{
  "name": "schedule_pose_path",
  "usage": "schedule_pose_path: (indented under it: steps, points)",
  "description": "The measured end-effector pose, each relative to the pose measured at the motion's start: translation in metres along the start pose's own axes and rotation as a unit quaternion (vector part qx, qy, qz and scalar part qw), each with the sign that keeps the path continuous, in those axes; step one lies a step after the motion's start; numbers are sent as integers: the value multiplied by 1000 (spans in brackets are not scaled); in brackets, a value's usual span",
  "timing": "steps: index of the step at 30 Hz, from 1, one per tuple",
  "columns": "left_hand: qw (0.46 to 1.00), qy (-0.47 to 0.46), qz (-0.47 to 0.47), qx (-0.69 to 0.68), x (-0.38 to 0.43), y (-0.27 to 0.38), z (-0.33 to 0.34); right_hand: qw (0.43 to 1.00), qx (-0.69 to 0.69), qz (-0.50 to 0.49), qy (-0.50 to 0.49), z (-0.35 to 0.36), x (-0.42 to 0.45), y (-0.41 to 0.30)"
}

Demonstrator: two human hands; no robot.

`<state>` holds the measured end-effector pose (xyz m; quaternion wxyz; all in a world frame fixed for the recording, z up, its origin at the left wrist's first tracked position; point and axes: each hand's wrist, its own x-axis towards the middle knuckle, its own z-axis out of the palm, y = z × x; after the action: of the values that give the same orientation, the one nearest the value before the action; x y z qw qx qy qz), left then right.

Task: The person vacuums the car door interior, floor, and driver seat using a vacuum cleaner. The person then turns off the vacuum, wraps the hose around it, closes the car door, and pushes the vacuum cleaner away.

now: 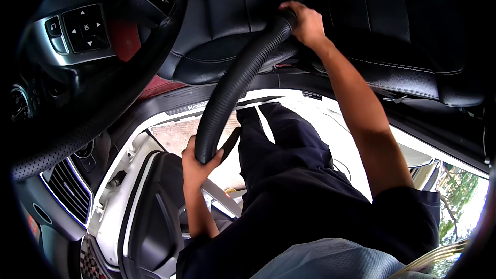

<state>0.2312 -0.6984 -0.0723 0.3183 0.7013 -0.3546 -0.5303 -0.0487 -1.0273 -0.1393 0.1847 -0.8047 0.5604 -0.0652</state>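
A thick black corrugated hose (pixel 248 69), which looks like a vacuum hose, curves across the middle of the view. My right hand (pixel 310 25) grips its upper end, close above the black leather seat (pixel 221 4). Whatever is fitted at that end is hidden in shadow and behind the hand. Lower down, my left hand (pixel 197 168) is wrapped around the hose from below, over the open doorway. Past that hand, the hose's continuation is mostly hidden; a dark piece shows beside the thumb.
A steering wheel (pixel 155 50) with buttons fills the left. The door sill (pixel 178 102) runs beneath the hose. The open car door (pixel 151 209) stands at lower left, near an air vent (pixel 68 190). Another black leather seat (pixel 387 38) is at right. Red flooring (pixel 159 87) shows beside the sill.
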Motion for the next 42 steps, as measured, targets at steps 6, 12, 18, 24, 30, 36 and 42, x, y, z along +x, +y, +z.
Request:
schedule_pose_path:
  steps: [6, 12, 18, 24, 30, 36, 42]
  points:
    - [999, 27, -7, 17, -61, -5, -13, 984, 160, 42, 72, 3, -74, -34]
    - [988, 100, -39, -111, -147, -79, -2, 941, 290, -169, 34, 38, -74, -149]
    - [987, 98, -121, -50, -148, -50, 37, 931, 244, -235, 138, 3, -12, -132]
    - [995, -10, -76, -59, -39, 27, 68, 944, 239, -178, 138, 42, 73, -105]
    - [984, -137, -65, 96, -86, 4, 62, 855, 359, -372, -41, 39, 26, -138]
    - [936, -234, 23, 263, -47, 33, 98, 832, 487, -261, 44, 37, 31, -92]
    - [973, -188, -21, 133, -39, 52, 112, 744, 600, -232, 181, 33, 49, -94]
